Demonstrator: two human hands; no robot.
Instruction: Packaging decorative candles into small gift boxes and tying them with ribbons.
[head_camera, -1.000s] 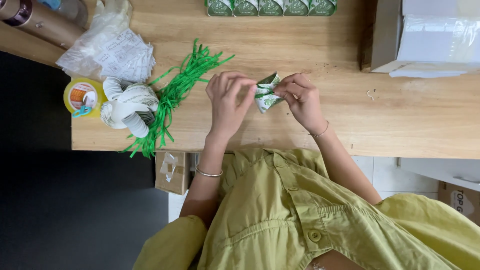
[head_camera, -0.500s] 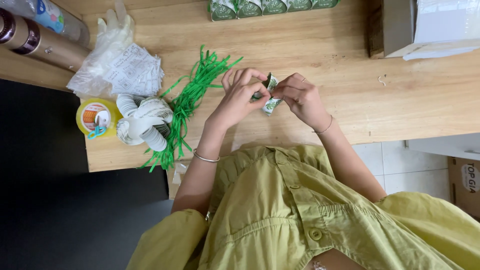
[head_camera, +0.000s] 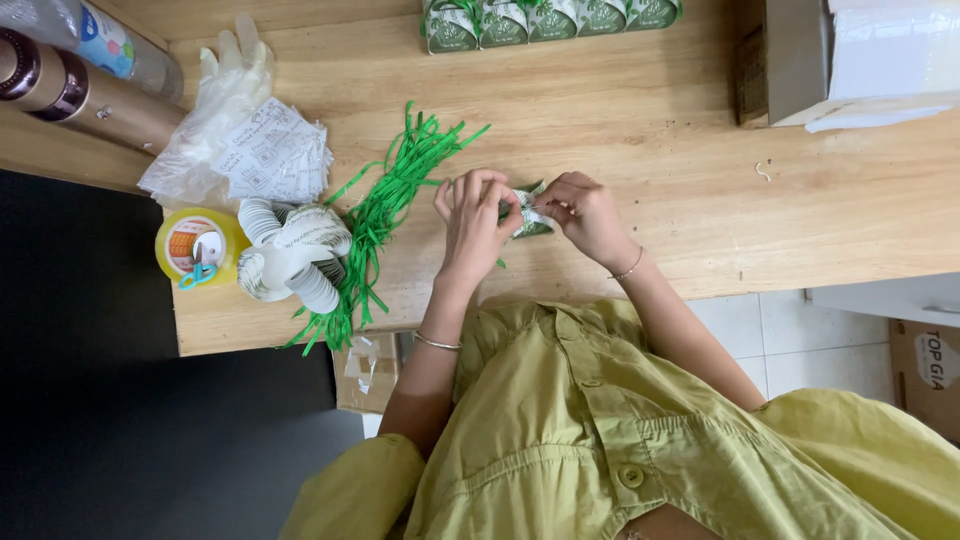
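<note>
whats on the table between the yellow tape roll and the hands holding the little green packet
In the head view, a pile of white round labels sits right beside the yellow tape roll, then a bundle of green twist ties, then bare wood up to the left hand.

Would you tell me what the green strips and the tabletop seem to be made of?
Green strips: thin, narrow and kinked, probably paper or plastic-coated twist ties; the look leaves it open. Tabletop: pale wood with visible grain and a matte finish, possibly a laminate.
</note>
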